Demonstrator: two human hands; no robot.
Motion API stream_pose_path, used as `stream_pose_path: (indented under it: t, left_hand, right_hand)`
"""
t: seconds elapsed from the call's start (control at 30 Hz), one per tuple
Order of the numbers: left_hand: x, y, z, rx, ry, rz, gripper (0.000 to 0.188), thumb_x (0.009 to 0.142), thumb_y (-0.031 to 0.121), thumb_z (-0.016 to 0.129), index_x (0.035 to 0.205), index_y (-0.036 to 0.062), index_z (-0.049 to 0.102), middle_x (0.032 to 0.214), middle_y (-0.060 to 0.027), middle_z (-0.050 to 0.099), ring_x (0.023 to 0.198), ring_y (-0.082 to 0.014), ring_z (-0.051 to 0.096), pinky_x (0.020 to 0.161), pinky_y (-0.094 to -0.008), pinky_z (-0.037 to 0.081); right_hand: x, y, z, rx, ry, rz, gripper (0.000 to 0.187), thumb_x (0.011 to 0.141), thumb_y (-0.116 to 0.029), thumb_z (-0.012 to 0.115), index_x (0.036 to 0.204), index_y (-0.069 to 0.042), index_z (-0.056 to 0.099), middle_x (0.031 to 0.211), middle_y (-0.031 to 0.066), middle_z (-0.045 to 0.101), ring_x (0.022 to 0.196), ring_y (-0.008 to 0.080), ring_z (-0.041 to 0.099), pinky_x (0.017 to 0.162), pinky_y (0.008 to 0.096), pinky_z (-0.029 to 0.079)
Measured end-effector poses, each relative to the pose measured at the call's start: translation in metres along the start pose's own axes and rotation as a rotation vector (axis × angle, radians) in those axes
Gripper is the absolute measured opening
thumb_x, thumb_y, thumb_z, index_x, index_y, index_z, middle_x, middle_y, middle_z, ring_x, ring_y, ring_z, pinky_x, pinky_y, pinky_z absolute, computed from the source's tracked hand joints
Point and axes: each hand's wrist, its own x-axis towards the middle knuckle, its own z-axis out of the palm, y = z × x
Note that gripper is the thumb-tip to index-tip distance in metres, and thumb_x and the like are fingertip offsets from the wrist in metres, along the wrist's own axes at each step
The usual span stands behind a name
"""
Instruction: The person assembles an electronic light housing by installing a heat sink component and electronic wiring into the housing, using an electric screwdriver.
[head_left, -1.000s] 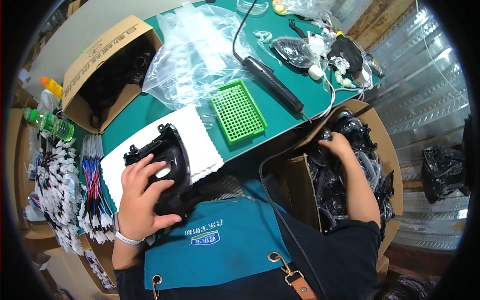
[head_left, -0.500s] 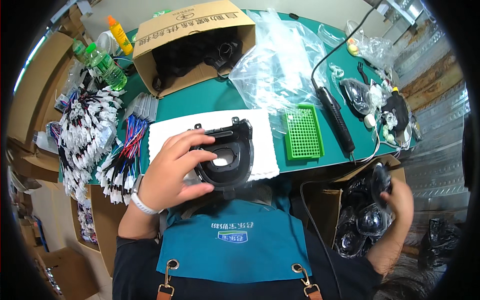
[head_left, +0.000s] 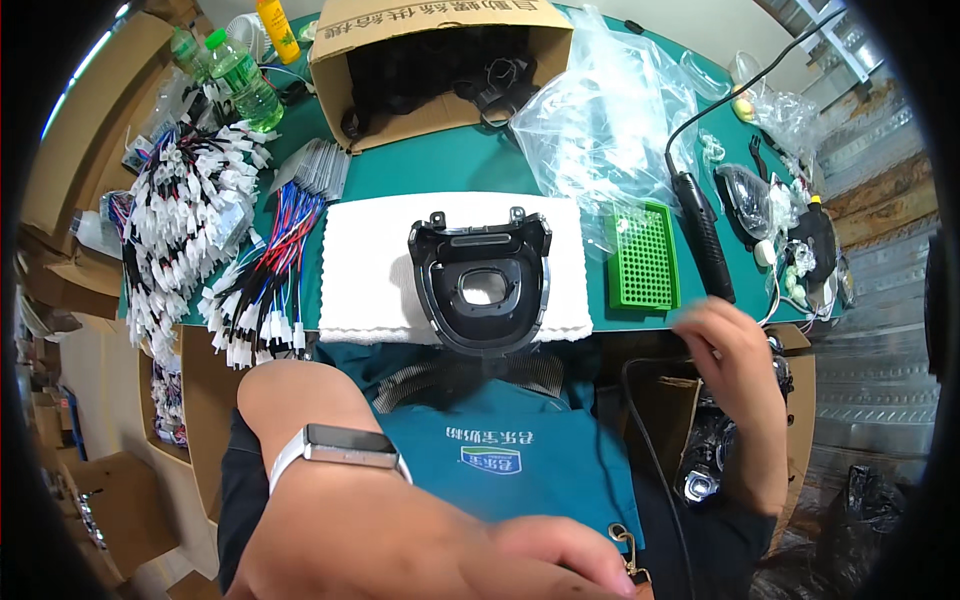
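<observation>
A glossy black plastic housing (head_left: pixel 480 318) with an oval hole lies on a folded white cloth (head_left: pixel 365 270), and neither hand touches it. My left hand (head_left: pixel 565 548) is low in front of my apron, its forearm bent across my body with a white-strapped watch (head_left: pixel 345 446) on it. A thumb shows there; the other fingers are hidden or cut off by the lower edge. My right hand (head_left: pixel 728 350) is raised just off the table edge, beside the lower right corner of a green perforated tray (head_left: pixel 645 262). Its fingers are smeared by motion, so what they hold, if anything, is unclear.
An open carton (head_left: pixel 440 35) of black parts stands at the back. Wire bundles (head_left: pixel 190 220) lie on the left, near a green-capped bottle (head_left: pixel 245 85). A corded black electric screwdriver (head_left: pixel 703 235) lies right of the tray. Below sits a box (head_left: pixel 800 400) of glossy black parts.
My left hand has left the housing and swung down across my body. My right hand has come up out of the box, where it gripped a black part, toward the tray.
</observation>
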Motion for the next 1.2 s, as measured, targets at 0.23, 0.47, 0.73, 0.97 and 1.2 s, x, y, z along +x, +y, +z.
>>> stream_pose_path:
  t: [0.23, 0.47, 0.73, 0.97, 1.2]
  left_hand:
    - [0.020, 0.011, -0.074, 0.776, 0.030, -0.112, 0.033, 0.098, 0.025, 0.045, 0.099, 0.0019, 0.068, 0.108, -0.0177, 0.067, 0.102, -0.0265, 0.063, 0.085, -0.0403, 0.049]
    - [0.039, -0.039, -0.195, 1.794, -0.148, -0.854, 0.029, 0.090, 0.020, 0.051, 0.110, 0.0041, 0.064, 0.101, -0.0163, 0.067, 0.097, -0.0321, 0.062, 0.090, -0.0417, 0.048]
    - [0.031, -0.053, -0.217, 1.742, -0.241, -0.999, 0.050, 0.099, 0.044, 0.039, 0.113, 0.0019, 0.061, 0.102, -0.0169, 0.064, 0.105, -0.0333, 0.054, 0.095, -0.0422, 0.044]
    - [0.030, -0.020, -0.219, 1.559, -0.022, -0.790, 0.033, 0.093, 0.030, 0.053, 0.103, 0.0019, 0.066, 0.096, -0.0172, 0.066, 0.093, -0.0318, 0.061, 0.087, -0.0403, 0.047]
    - [0.002, 0.005, -0.278, 2.199, 0.264, -0.454, 0.024, 0.082, 0.013, 0.063, 0.105, 0.0068, 0.065, 0.106, -0.0118, 0.059, 0.099, -0.0306, 0.058, 0.089, -0.0387, 0.048]
  right_hand:
    - [0.119, 0.057, 0.067, -0.368, 0.004, -0.267, 0.024, 0.081, -0.010, 0.062, 0.104, -0.005, 0.067, 0.124, 0.0143, 0.057, 0.112, 0.0331, 0.054, 0.093, 0.0401, 0.048]
    - [0.159, 0.063, 0.069, -0.377, -0.022, -0.171, 0.016, 0.079, -0.014, 0.064, 0.092, -0.008, 0.072, 0.107, 0.0109, 0.058, 0.106, 0.0286, 0.055, 0.091, 0.0368, 0.048]
    - [0.165, 0.062, 0.079, -0.710, 0.150, -0.168, 0.017, 0.076, -0.025, 0.069, 0.075, -0.008, 0.074, 0.095, 0.0067, 0.058, 0.098, 0.0260, 0.051, 0.085, 0.0363, 0.044]
    - [0.168, 0.053, 0.096, -0.572, 0.074, -0.253, 0.012, 0.066, -0.009, 0.063, 0.077, -0.007, 0.069, 0.090, 0.0084, 0.059, 0.094, 0.0262, 0.053, 0.084, 0.0367, 0.044]
    - [0.175, 0.061, 0.100, -0.439, 0.124, -0.109, 0.009, 0.072, -0.010, 0.063, 0.077, -0.007, 0.069, 0.078, 0.0098, 0.060, 0.083, 0.0281, 0.059, 0.078, 0.0371, 0.048]
